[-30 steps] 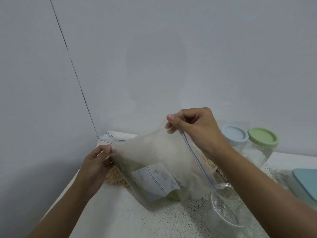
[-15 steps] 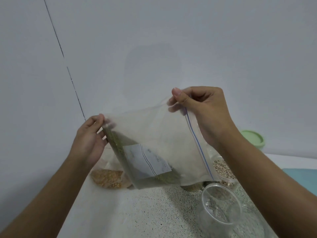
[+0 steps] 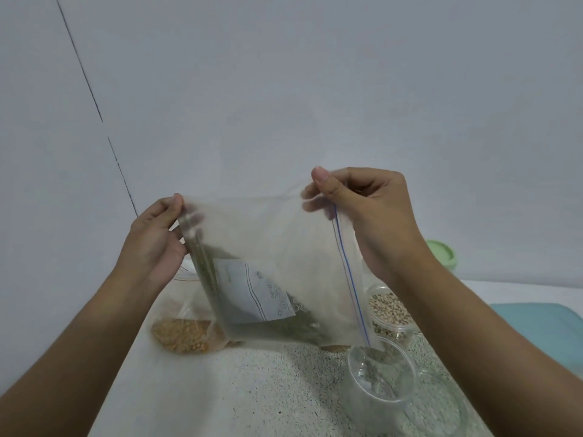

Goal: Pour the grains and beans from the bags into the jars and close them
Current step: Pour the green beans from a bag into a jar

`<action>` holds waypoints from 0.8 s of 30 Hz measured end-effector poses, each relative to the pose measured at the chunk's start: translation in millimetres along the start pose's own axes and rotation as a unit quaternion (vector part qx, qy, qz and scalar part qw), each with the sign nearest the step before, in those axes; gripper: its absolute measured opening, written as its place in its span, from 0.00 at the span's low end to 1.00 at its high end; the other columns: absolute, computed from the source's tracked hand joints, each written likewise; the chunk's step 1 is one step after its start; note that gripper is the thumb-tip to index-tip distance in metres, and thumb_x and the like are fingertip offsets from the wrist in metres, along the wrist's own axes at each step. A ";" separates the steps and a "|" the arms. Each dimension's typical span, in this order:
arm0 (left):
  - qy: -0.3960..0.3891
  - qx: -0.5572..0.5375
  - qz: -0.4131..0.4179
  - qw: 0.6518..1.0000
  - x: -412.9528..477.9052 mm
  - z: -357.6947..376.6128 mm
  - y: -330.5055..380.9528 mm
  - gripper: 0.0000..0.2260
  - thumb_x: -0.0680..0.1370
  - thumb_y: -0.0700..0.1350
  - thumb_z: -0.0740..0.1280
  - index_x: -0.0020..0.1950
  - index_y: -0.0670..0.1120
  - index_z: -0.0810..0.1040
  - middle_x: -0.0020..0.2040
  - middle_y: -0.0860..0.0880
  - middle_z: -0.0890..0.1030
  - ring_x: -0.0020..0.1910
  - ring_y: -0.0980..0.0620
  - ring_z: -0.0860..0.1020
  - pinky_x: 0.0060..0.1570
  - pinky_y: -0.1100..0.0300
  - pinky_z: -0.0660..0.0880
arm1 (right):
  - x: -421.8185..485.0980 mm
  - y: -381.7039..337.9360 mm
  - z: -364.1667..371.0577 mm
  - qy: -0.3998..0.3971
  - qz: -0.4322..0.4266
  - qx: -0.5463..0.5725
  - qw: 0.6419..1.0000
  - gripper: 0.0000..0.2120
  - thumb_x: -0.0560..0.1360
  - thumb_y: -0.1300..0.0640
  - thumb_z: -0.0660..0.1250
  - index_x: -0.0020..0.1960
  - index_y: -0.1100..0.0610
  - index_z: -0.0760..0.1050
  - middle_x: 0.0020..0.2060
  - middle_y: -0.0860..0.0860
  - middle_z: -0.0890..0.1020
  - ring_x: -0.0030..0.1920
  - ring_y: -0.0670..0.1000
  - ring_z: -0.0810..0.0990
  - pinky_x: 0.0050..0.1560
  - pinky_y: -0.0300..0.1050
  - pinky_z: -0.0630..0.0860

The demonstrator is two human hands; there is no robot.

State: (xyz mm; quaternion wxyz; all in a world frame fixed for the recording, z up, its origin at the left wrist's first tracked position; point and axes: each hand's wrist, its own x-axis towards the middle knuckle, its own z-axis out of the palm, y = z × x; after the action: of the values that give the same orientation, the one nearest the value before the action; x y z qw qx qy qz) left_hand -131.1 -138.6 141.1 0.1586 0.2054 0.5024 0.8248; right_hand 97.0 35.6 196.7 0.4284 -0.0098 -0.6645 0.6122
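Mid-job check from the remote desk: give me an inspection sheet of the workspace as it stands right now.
Surface: speckled white counter, bearing jars and bags.
Job's things: zip bag of green beans held up tilted, its lower corner over the open clear jar; jar of pale grains behind that; green lid further back; bag of yellow grains lying on the counter.
Clutter: teal object at the right edge, cut off.
Grippers: left hand pinches the bag's upper left corner; right hand pinches its zip end.
Cables: nothing seen.
Surroundings: plain grey walls meeting at a corner seam.
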 end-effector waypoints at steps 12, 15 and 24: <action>0.007 0.004 -0.004 1.000 -27.9 19.0 0.4 0.07 0.81 0.45 0.67 0.43 0.48 0.78 0.43 0.51 0.82 0.40 0.52 0.84 0.36 0.56 0.79 | -26.2 -9.2 -21.9 -0.001 0.005 0.017 1.000 0.10 0.77 0.60 0.71 0.42 0.67 0.83 0.38 0.59 0.86 0.37 0.57 0.84 0.37 0.43 0.71; 0.016 0.009 -0.002 1.000 -35.7 25.8 3.8 0.08 0.81 0.46 0.67 0.42 0.49 0.78 0.41 0.52 0.83 0.39 0.53 0.84 0.36 0.58 0.79 | -31.0 -10.2 -27.7 0.001 0.014 0.023 1.000 0.11 0.78 0.60 0.71 0.42 0.68 0.82 0.37 0.58 0.85 0.37 0.56 0.84 0.37 0.43 0.71; 0.022 0.032 0.009 0.999 -44.4 40.5 11.7 0.09 0.81 0.46 0.67 0.41 0.49 0.79 0.41 0.52 0.83 0.38 0.52 0.83 0.40 0.55 0.76 | -37.7 -8.0 -43.9 -0.003 0.025 0.041 0.999 0.11 0.75 0.56 0.72 0.41 0.64 0.83 0.37 0.57 0.85 0.37 0.57 0.84 0.42 0.50 0.72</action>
State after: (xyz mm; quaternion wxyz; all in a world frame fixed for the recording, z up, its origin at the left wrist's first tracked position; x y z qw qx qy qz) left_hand -73.2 -133.7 160.3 0.1334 0.1964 0.5297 0.8143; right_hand 150.5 48.6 177.1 0.4108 -0.0071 -0.6397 0.6496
